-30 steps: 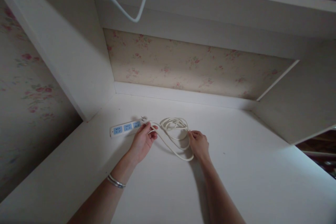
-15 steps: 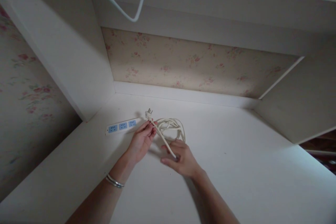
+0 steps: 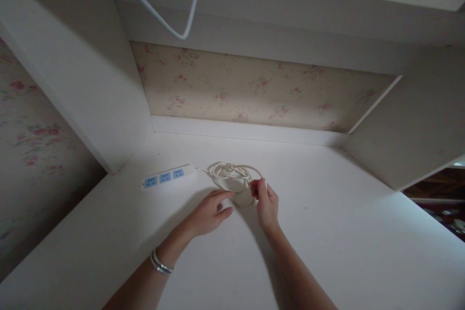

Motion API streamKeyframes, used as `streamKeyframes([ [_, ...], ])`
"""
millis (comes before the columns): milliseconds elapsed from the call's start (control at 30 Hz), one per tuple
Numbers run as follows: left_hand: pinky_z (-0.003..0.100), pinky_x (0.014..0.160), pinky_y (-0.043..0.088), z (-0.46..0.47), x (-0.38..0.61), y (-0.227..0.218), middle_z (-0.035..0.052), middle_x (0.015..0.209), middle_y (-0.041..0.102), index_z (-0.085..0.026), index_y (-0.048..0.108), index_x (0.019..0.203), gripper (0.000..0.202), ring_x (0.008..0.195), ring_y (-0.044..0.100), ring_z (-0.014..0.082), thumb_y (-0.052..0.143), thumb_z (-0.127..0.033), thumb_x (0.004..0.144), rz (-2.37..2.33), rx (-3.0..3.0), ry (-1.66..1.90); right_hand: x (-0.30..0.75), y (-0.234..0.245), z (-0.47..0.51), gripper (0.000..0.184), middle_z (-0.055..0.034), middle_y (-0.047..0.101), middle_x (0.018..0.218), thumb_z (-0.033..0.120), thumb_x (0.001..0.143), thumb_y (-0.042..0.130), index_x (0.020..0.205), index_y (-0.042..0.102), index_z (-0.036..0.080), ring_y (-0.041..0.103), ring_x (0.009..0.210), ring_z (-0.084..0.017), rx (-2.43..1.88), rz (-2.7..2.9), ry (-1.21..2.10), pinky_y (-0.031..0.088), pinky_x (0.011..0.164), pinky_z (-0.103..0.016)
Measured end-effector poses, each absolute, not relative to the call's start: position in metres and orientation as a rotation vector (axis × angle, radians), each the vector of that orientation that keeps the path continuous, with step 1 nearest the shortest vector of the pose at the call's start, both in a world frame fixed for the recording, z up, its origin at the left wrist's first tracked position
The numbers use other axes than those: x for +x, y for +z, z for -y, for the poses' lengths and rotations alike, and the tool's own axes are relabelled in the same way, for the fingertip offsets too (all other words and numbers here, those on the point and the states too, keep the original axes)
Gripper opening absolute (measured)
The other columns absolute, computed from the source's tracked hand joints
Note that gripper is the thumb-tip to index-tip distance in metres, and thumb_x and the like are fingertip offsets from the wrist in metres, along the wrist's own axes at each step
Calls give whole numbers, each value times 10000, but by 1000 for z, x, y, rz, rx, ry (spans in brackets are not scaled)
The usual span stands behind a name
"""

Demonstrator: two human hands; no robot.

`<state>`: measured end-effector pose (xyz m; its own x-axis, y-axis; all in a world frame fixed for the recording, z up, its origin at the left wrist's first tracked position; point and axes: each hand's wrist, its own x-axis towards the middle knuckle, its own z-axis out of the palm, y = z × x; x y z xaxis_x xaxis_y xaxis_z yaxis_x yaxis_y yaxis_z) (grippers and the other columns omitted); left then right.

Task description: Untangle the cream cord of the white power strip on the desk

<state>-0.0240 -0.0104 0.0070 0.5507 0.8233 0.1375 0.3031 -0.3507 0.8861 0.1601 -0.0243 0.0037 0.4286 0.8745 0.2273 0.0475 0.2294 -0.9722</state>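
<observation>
A white power strip (image 3: 164, 178) with three blue socket panels lies on the white desktop to the left. From its right end a cream power cord (image 3: 220, 169) runs into loose loops. My right hand (image 3: 267, 203) is closed around the cord at the right side of the coil, and a raised stretch arcs from it back over the loops. My left hand (image 3: 210, 213) is open, thumb and fingers apart and empty, its fingertips beside the near edge of the coil. The cord's plug is hard to make out among the loops.
White panels stand left (image 3: 80, 68) and right (image 3: 410, 121) of the desktop (image 3: 319, 232). A white shelf (image 3: 254, 29) overhangs the back, and a thin white bent rod (image 3: 183, 34) hangs from above. Floral wallpaper (image 3: 232, 87) covers the back wall.
My left hand has let go of the cord by the plug and drawn back, opening. My right hand has moved right and up and now grips the cord. The plug no longer stands up.
</observation>
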Motion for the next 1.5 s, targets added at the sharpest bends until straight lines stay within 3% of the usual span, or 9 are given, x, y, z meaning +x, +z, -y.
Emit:
streamKeyframes([
  [167, 394, 1066, 289, 20, -21, 6, 17, 1367, 526, -289, 485, 1339, 509, 1246, 406, 228, 579, -252, 841, -918, 2360, 637, 160, 9, 22, 512, 46, 391, 544, 621, 853, 473, 829, 645, 139, 337, 499, -92, -1096, 833, 828, 229, 452, -223],
  [433, 367, 866, 339, 19, -19, 7, 28, 948, 624, -249, 680, 926, 170, 949, 477, 214, 638, -380, 825, -1013, 2472, 657, 175, 29, 21, 456, 81, 383, 539, 639, 876, 416, 906, 601, 224, 344, 444, -76, -910, 683, 861, 268, 435, -193],
  [567, 356, 813, 327, 15, -20, 5, 36, 873, 616, -214, 662, 772, 225, 895, 476, 206, 571, -393, 873, -1072, 2498, 698, 189, 40, 23, 436, 98, 317, 497, 644, 887, 388, 896, 590, 259, 270, 405, -82, -793, 626, 885, 257, 418, -200],
  [767, 350, 794, 324, 11, -21, 8, 47, 821, 611, -217, 654, 766, 276, 842, 493, 200, 490, -379, 917, -1185, 2400, 857, 184, 35, 26, 446, 107, 286, 449, 627, 864, 465, 875, 597, 202, 220, 382, -71, -909, 724, 927, 222, 398, -208],
  [933, 352, 788, 330, 11, -21, 11, 55, 806, 618, -223, 676, 768, 237, 827, 497, 204, 532, -364, 892, -1157, 2357, 913, 169, 22, 37, 466, 78, 358, 474, 578, 876, 478, 874, 657, 149, 321, 418, -80, -1195, 1255, 929, 263, 432, -221],
  [1067, 360, 782, 341, 11, -21, 11, 57, 792, 629, -224, 680, 763, 284, 816, 504, 205, 492, -379, 911, -1159, 2421, 846, 166, 19, 40, 427, 49, 444, 548, 501, 932, 405, 975, 667, 166, 435, 505, -104, -1250, 1402, 646, 358, 512, -229],
  [1233, 372, 824, 372, 14, -21, 10, 64, 898, 639, -254, 713, 835, 207, 881, 523, 219, 543, -360, 882, -1107, 2422, 860, 165, 11, 39, 418, 31, 490, 581, 454, 949, 371, 1000, 671, 167, 473, 533, -117, -1260, 1334, 426, 385, 537, -237],
  [1333, 402, 910, 378, 16, -21, 12, 91, 1145, 574, -263, 735, 847, 157, 1037, 499, 259, 622, -369, 821, -1192, 2357, 1027, 164, 8, 40, 422, 25, 504, 568, 458, 937, 388, 980, 690, 166, 484, 526, -124, -1246, 1403, 401, 398, 537, -242],
  [1500, 518, 1093, 209, 14, -24, 13, -10, 1494, 337, -267, 744, 734, 106, 1357, 238, 347, 682, -345, 768, -1181, 2406, 1011, 163, 7, 46, 405, 19, 526, 565, 440, 938, 398, 983, 704, 179, 494, 521, -127, -1170, 1488, 388, 403, 535, -247],
])
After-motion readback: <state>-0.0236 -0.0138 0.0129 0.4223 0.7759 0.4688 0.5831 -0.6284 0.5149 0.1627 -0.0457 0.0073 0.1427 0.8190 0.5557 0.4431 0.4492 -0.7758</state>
